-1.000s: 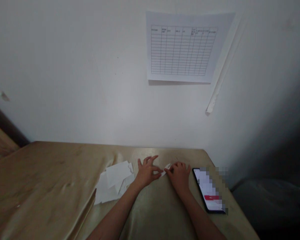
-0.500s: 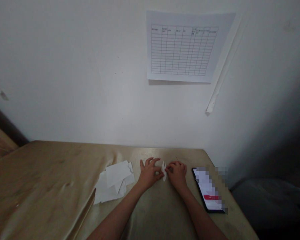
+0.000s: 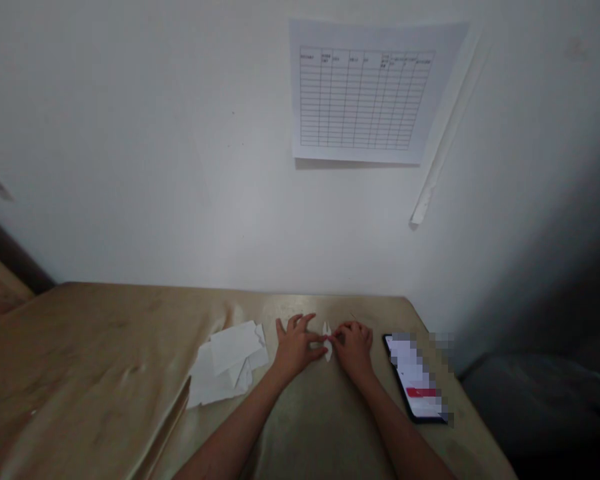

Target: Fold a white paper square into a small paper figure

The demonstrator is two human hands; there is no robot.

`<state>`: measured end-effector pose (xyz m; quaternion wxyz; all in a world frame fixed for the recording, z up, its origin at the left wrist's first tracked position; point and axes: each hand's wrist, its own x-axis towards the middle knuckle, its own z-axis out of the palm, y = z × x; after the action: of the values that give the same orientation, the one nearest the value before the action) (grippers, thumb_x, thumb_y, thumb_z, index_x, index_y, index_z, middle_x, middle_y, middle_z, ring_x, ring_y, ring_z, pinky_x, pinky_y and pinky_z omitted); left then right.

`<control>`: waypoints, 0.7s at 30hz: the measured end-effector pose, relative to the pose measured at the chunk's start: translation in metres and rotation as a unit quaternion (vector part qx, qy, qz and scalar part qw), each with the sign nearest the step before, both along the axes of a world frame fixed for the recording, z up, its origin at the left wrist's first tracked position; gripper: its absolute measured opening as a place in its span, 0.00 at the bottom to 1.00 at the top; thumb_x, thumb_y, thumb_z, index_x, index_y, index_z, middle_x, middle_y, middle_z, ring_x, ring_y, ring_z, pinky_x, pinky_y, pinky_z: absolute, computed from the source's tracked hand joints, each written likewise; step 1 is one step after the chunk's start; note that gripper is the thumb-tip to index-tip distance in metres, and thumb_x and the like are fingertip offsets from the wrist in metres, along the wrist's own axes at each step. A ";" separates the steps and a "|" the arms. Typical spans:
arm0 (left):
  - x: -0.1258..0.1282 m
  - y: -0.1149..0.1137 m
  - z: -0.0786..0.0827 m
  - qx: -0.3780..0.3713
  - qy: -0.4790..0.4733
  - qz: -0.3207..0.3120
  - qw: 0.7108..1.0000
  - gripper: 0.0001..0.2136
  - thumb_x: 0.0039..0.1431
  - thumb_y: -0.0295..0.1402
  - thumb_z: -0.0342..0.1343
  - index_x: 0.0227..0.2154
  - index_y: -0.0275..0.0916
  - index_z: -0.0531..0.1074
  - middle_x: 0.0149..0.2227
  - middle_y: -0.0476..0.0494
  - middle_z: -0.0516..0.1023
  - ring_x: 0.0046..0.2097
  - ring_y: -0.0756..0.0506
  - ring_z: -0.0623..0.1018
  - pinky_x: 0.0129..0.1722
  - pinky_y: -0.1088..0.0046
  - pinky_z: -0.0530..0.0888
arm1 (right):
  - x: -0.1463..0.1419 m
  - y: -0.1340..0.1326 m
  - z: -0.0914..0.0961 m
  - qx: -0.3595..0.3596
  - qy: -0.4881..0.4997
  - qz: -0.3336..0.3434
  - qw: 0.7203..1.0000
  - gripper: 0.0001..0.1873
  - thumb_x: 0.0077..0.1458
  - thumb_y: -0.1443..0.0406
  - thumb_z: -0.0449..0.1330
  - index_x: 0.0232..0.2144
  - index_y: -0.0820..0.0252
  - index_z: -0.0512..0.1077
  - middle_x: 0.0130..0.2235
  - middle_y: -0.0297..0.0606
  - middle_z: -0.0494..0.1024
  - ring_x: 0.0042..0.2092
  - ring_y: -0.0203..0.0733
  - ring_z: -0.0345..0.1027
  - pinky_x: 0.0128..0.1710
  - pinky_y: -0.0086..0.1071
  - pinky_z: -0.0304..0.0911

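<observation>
One paper scrap (image 3: 329,354), in the head view, sits between left hand (image 3: 296,349) and right hand (image 3: 353,345). The left, fingers spread, touches it from nine o'clock; the right, curled, seems to pinch it from three. Sheets (image 3: 234,351) lie farther toward nine, a phone (image 3: 411,371) toward four.

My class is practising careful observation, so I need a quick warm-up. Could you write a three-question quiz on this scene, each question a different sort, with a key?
1. True or false: the phone lies to the right of the right hand.

2. Fill in the blank: the loose papers lie to the ____ of the left hand.

3. Multiple choice: the small piece between the hands is mainly
A) black
B) white
C) green

Key: 1. True. 2. Left. 3. B.
</observation>
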<state>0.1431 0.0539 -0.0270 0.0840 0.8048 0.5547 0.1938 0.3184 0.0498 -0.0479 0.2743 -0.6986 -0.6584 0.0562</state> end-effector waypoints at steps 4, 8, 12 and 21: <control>-0.001 0.002 0.000 -0.016 -0.011 -0.003 1.000 0.10 0.54 0.45 0.65 0.40 0.65 0.79 0.65 0.55 0.64 0.66 0.32 0.58 0.61 0.27 0.39 | -0.001 0.000 -0.001 0.012 -0.007 -0.004 1.000 0.06 0.55 0.58 0.64 0.33 0.52 0.79 0.45 0.40 0.76 0.52 0.51 0.60 0.57 0.46 0.45; -0.001 0.005 0.002 -0.037 -0.025 0.004 0.999 0.08 0.55 0.45 0.64 0.39 0.65 0.80 0.64 0.55 0.65 0.66 0.34 0.58 0.61 0.28 0.39 | -0.002 -0.001 -0.002 0.022 -0.017 0.001 1.000 0.06 0.57 0.58 0.63 0.34 0.51 0.79 0.45 0.40 0.76 0.52 0.50 0.60 0.56 0.46 0.46; 0.000 0.005 0.005 -0.043 -0.030 0.006 0.999 0.13 0.52 0.44 0.66 0.42 0.67 0.78 0.65 0.54 0.63 0.66 0.34 0.57 0.61 0.28 0.38 | -0.003 -0.001 -0.001 0.031 -0.007 0.015 0.999 0.06 0.57 0.59 0.63 0.35 0.50 0.80 0.45 0.40 0.76 0.52 0.50 0.60 0.57 0.44 0.46; 0.002 0.004 0.006 -0.046 -0.022 0.010 0.999 0.11 0.52 0.44 0.67 0.39 0.63 0.80 0.65 0.54 0.63 0.66 0.33 0.57 0.61 0.28 0.39 | -0.005 -0.001 0.006 -0.016 -0.011 -0.008 1.000 0.07 0.57 0.59 0.63 0.35 0.49 0.80 0.46 0.40 0.76 0.53 0.51 0.60 0.57 0.44 0.45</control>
<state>0.1448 0.0583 -0.0206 0.1309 0.7903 0.5687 0.1869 0.3133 0.0486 -0.0418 0.2560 -0.7089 -0.6547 0.0566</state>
